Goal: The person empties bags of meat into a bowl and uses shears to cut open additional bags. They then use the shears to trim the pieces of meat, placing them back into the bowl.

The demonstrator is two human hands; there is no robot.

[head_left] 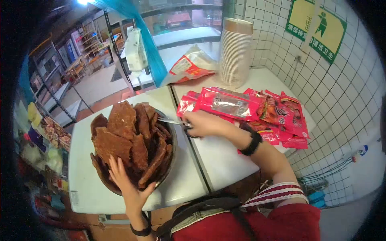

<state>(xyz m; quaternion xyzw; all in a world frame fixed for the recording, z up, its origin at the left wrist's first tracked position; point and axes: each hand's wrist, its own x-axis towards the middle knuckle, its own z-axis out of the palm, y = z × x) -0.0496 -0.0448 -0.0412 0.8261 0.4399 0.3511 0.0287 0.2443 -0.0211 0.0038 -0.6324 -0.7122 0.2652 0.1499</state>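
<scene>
A metal bowl on the white counter is heaped with flat brown meat slabs. My left hand rests on the near side of the heap, fingers spread against the slabs and the bowl's near edge. My right hand is closed on a pair of scissors; their blades point left over the bowl's right rim. A black band sits on each wrist. Just beyond my right hand lies a pile of red sealed packets.
A tall stack of paper cups stands at the back by the tiled wall. An opened red-and-white bag lies behind the counter seam. Blue plastic sheet hangs at the back left. Shelving fills the left.
</scene>
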